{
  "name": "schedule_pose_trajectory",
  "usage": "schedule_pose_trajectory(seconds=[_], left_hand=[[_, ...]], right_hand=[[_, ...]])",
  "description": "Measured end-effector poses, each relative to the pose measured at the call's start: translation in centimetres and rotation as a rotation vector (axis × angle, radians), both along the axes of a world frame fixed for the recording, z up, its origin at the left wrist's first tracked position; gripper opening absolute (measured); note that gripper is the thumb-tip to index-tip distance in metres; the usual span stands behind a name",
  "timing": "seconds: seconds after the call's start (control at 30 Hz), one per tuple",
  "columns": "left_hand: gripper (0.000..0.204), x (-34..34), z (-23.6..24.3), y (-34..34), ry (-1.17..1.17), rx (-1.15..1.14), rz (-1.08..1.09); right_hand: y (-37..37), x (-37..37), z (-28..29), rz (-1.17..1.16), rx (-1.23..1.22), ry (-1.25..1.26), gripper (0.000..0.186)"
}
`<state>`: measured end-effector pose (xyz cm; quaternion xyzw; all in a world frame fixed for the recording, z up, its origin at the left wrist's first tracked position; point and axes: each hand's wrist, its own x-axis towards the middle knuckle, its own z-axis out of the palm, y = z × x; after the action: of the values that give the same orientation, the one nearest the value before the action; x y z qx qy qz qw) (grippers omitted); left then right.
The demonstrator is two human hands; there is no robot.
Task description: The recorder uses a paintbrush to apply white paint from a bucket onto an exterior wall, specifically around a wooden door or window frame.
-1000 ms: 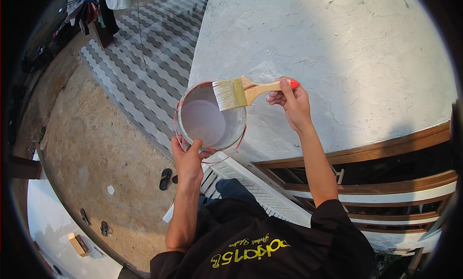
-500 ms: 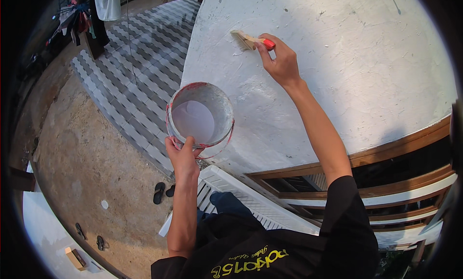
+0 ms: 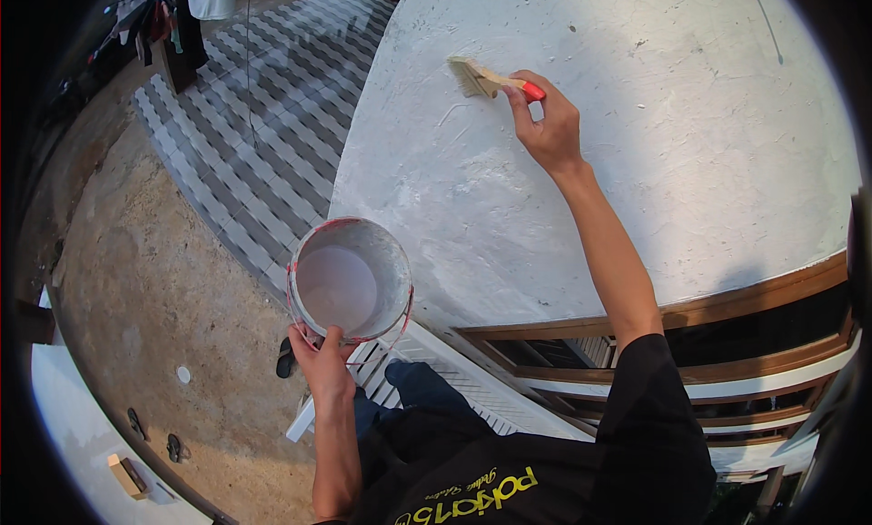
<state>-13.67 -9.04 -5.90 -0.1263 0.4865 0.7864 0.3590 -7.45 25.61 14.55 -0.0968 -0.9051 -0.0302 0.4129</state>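
R hand (image 3: 551, 128) gripping brush (image 3: 486, 78), bristles at wall (image 3: 509, 216), upper ctr, prev. over bucket (image 3: 389, 266); L hand (image 3: 327, 369) gripping bucket rim, ctr-left, lower in frame than bef.

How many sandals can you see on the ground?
3: one black sandal appearing just left of the left hand, plus an upper sandal and a lower sandal toward lower left. More may hide behind that hand or the paint bucket.

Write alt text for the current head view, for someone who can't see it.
A person's right hand holds a paintbrush at a white wall while the left hand grips a bucket of pale liquid by its rim. A white slatted surface lies below, a grey striped tiled floor at upper left.
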Motion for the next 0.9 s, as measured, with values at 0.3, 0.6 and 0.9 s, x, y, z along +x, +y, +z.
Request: schedule_pose_trajectory(seconds=[0.3, 0.6, 0.9], left_hand=[[0.033, 1.0, 0.1, -2.2, -0.021, -0.059, 0.069], [0.03, 1.1, 0.6, -4.8, -0.053, -0.074, 0.1], [0.031, 1.0, 0.3, -5.1, -0.028, -0.091, 0.051]], right_hand=[[-3.5, -0.8, -2.3, 0.101, 0.029, 0.008, 0.017], [-1.8, 1.1, 0.0, -0.042, 0.108, 0.158, 0.015], [-0.6, -1.6, -11.2, 0.134, -0.099, -0.144, 0.016]])
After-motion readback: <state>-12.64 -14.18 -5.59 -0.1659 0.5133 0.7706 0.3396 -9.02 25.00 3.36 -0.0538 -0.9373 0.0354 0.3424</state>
